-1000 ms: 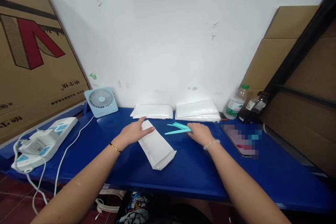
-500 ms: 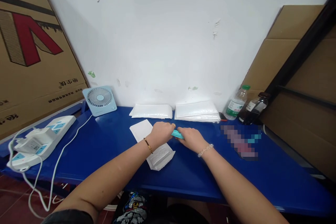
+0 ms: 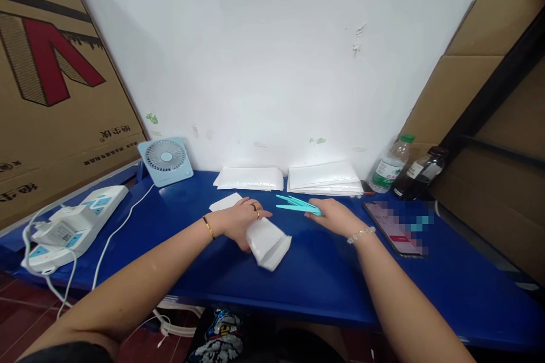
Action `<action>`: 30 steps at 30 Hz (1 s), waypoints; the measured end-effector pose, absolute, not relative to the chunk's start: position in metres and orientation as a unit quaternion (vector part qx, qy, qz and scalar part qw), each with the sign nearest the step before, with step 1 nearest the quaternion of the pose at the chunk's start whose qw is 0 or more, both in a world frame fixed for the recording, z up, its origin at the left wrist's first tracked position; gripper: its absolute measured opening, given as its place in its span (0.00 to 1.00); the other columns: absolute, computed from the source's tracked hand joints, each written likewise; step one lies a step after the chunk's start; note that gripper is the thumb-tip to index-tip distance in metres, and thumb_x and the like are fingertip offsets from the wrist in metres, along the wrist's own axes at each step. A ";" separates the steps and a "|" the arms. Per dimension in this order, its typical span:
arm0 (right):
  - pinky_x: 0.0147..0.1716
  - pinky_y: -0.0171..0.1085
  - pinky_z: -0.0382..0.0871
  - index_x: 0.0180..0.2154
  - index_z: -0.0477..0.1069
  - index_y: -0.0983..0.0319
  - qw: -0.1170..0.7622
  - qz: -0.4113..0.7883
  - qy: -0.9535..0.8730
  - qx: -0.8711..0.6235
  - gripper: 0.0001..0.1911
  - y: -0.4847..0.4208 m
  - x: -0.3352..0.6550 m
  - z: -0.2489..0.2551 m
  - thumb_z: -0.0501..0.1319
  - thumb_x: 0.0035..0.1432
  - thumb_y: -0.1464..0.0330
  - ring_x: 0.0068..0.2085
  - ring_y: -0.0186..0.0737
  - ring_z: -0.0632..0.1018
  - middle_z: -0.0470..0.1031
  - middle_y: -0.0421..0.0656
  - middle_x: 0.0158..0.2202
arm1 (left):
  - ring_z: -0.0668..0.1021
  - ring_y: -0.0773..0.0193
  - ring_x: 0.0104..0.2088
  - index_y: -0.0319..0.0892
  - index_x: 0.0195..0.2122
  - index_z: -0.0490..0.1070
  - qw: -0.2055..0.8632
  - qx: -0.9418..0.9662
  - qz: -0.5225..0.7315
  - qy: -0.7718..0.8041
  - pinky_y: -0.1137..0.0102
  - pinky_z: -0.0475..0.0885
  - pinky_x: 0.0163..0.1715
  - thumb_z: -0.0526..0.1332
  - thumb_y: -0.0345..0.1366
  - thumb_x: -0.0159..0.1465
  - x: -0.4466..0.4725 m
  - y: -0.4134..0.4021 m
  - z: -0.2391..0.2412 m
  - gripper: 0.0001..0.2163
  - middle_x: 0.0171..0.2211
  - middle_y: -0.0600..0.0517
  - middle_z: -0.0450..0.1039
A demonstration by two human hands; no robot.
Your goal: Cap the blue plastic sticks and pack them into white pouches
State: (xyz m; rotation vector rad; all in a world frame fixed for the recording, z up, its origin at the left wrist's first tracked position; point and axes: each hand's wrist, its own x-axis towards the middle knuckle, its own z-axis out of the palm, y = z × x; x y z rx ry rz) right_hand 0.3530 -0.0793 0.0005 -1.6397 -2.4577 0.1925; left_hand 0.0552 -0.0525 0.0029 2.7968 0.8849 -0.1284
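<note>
The left hand covers the middle of a white envelope, so only its two ends show: a pale corner toward 10 o'clock and a folded, creased end toward 5 o'clock. That nearer end is slightly blurred, and whether it lies flat on the blue table or is lifted cannot be told. Square blocks blot out much of the phone, which lies at 3 o'clock from the envelope. A small dark thing with a red edge peeks out beside the right stack of envelopes, mostly hidden. The carton at 10 o'clock is cut off by the picture's border, and its print reads upside down.

The left hand is palm down, its fingers moderately spread across the envelope; it touches the paper, but how firmly it grips cannot be seen. The right hand is closed around one end of a turquoise tool, whose long narrow parts fan apart toward 9 o'clock, apart from the envelope. The fingers' underside is out of sight. The left stack of envelopes sits at 12 o'clock from the left hand, against the wall.
</note>
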 end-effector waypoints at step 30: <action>0.27 0.37 0.50 0.37 0.67 0.60 0.038 -0.271 -0.800 -0.534 0.05 -0.091 0.343 0.035 0.56 0.58 0.73 0.33 0.40 0.73 0.74 0.44 0.34 | 0.74 0.60 0.33 0.41 0.47 0.64 0.335 0.847 0.195 0.364 0.71 0.66 0.29 0.65 0.39 0.47 0.070 -0.033 0.017 0.25 0.36 0.51 0.71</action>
